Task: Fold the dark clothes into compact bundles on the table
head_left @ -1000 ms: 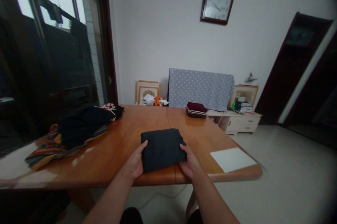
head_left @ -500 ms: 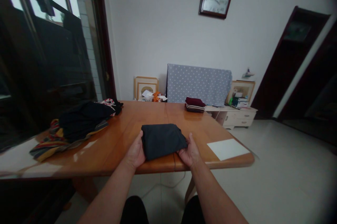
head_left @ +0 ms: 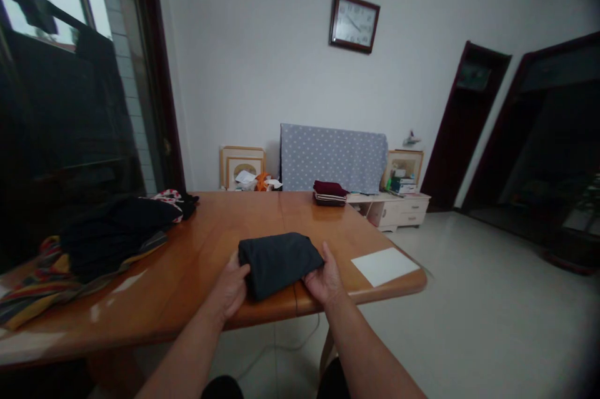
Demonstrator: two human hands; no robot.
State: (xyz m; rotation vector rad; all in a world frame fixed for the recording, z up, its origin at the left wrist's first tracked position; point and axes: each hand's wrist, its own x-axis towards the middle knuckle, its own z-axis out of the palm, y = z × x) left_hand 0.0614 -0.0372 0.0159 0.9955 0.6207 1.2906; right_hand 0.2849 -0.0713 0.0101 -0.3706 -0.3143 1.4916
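A dark folded garment [head_left: 280, 262], a flat rectangular bundle of cloth, is between my two hands at the near edge of the wooden table [head_left: 234, 214]. My left hand [head_left: 233, 283] grips its left end, thumb on top and the other fingers mostly hidden beneath. At the right end, my right hand [head_left: 324, 277] is closed around the corner, with its fingers under the cloth. The garment's kind cannot be made out in its folded state. Its left side hangs slightly lower toward me.
Loose clothes [head_left: 117, 233] lie heaped on the table's left. A stack of folded clothes [head_left: 330, 193] sits at the far edge, and a white sheet [head_left: 384, 266] lies near the right corner. Beyond stand a cloth-covered panel [head_left: 332, 158] and a white cabinet [head_left: 403, 211].
My view has turned to the right, so the room appears shifted left. The folded garment stays in both hands and is tilted slightly more; my left thumb now lies across its edge.
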